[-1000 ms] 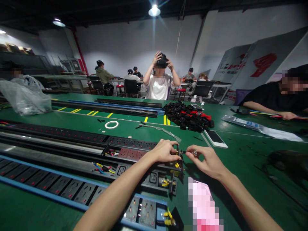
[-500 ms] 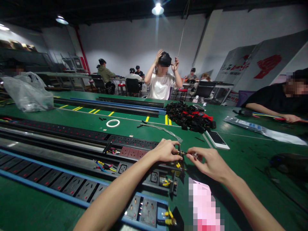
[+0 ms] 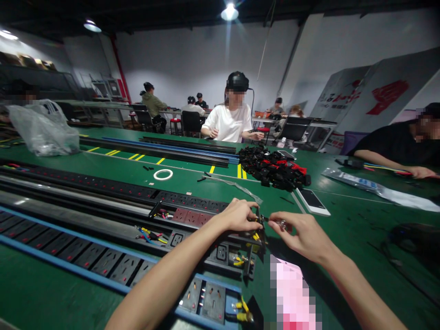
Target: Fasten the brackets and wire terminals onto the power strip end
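Observation:
My left hand is closed on the black end plate of a socket strip, thumb and fingers pinching its upper part. Just right of the plate, my right hand is closed too. Small shiny metal pieces show among its fingers, too small to name. Its fingertips point at a small metal fitting at the plate, and I cannot tell whether they touch. Below my left hand lie a black strip with a socket and yellow-sleeved wire ends, and a blue-edged socket strip.
A pink pixelated object lies below my right hand. Beyond are a white phone, a heap of black and red parts, a white ring and a plastic bag. Co-workers sit across the table and at the right.
The person opposite has lowered both hands from the headgear to table height. My hands stay at the end plate, with only a slight shift of the view.

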A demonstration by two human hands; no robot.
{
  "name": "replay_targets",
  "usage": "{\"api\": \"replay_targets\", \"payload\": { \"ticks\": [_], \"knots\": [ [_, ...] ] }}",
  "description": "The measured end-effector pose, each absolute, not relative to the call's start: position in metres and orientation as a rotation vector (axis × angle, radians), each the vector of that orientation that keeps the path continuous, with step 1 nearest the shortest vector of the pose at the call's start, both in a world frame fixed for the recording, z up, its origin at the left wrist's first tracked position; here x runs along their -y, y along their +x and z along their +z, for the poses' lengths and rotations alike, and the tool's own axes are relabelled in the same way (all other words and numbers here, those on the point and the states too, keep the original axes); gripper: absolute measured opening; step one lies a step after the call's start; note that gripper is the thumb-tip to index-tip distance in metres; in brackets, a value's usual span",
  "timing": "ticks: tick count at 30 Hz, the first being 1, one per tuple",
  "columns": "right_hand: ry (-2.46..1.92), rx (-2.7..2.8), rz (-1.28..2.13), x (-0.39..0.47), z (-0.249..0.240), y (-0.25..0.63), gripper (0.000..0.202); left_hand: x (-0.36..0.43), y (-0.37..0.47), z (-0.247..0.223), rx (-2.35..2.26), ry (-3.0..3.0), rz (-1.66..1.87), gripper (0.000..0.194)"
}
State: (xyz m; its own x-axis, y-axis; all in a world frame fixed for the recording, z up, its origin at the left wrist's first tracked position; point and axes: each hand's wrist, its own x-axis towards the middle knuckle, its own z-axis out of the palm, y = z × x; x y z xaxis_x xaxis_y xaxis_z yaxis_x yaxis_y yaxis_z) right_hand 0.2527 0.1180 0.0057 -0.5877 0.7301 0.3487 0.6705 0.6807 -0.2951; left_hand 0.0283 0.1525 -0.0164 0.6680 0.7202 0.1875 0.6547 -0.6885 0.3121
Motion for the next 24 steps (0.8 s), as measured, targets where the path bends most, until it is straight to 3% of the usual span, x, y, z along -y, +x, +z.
{"api": "replay_targets", "payload": {
  "ticks": [24],
  "knots": [
    [-1.204, 2.355, 0.383, -0.1224, 0.0075, 0.2498, 0.030, -0.1531, 0.0287, -0.0173, -1.106, 2.673, 0.440, 0.034]
  ]
}}
